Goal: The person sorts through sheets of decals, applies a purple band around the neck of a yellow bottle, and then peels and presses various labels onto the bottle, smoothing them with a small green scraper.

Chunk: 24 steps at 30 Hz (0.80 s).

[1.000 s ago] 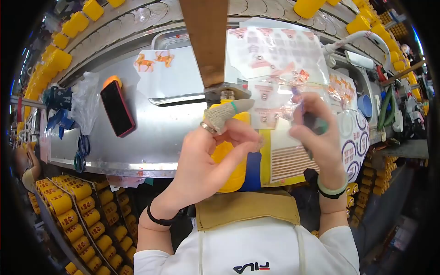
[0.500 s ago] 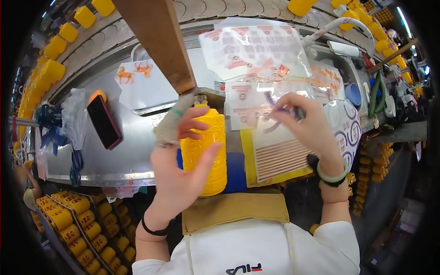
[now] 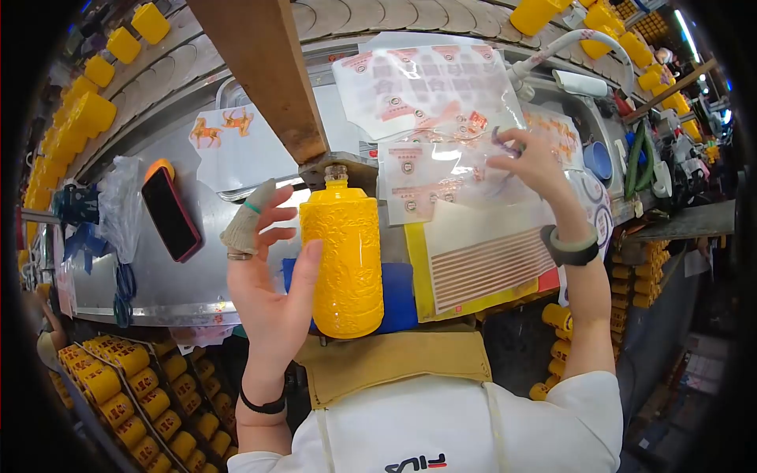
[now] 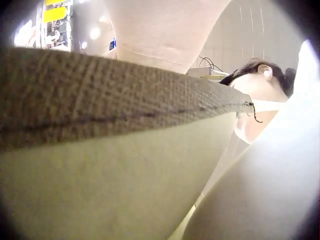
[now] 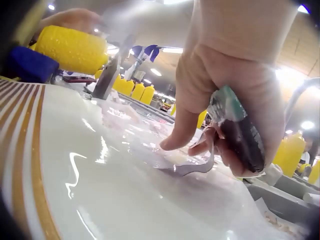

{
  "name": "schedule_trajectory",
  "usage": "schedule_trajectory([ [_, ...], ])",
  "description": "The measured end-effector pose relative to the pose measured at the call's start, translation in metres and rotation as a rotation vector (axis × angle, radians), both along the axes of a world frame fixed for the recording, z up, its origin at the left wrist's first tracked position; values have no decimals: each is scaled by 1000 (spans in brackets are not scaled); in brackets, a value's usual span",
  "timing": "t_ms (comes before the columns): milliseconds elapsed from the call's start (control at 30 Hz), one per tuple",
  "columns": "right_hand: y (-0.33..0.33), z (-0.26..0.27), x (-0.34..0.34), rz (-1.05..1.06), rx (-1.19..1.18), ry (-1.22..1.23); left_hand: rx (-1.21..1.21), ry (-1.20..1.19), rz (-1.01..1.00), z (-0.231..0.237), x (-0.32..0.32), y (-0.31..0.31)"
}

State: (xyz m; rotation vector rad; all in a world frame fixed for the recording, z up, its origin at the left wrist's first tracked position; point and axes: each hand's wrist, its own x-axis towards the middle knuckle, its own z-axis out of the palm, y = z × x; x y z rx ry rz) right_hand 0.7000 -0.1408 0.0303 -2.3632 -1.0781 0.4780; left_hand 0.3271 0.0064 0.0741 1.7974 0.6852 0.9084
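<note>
A yellow embossed bottle (image 3: 341,264) with a clear neck lies on a blue support (image 3: 398,296), neck toward a wooden post. My left hand (image 3: 268,296) is left of it, fingers spread and thumb near the bottle's side; a cloth finger cover (image 3: 248,217) is on one finger. Over the clear decal sheets (image 3: 441,169), my right hand (image 3: 540,169) holds a dark, flat piece with a green end (image 5: 237,127) in its curled fingers. A thin curved strip (image 5: 197,167) hangs at its fingertips, close over the glossy sheet. Fabric and skin fill most of the left wrist view.
The wooden post (image 3: 256,75) rises beyond the bottle. A phone (image 3: 171,214) and a paper with orange horse decals (image 3: 229,146) lie at left. A striped sheet (image 3: 489,268) lies right of the bottle, a blue cup (image 3: 598,160) further right. Yellow bottles (image 3: 91,110) line the conveyor.
My left hand has moved left, off the front of the bottle, its fingers spreading. My right hand has moved away from me over the decal sheets. The head view has shifted.
</note>
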Motion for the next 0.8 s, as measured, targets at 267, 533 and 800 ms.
schedule_trajectory([
  [267,40,72,-76,363,299,-2,-183,60,70,-33,-2,-13],
  [533,103,88,-120,871,238,330,-156,-14,56,-38,7,-13],
  [800,127,80,-122,873,-1,403,112,-21,31,-34,14,-3],
])
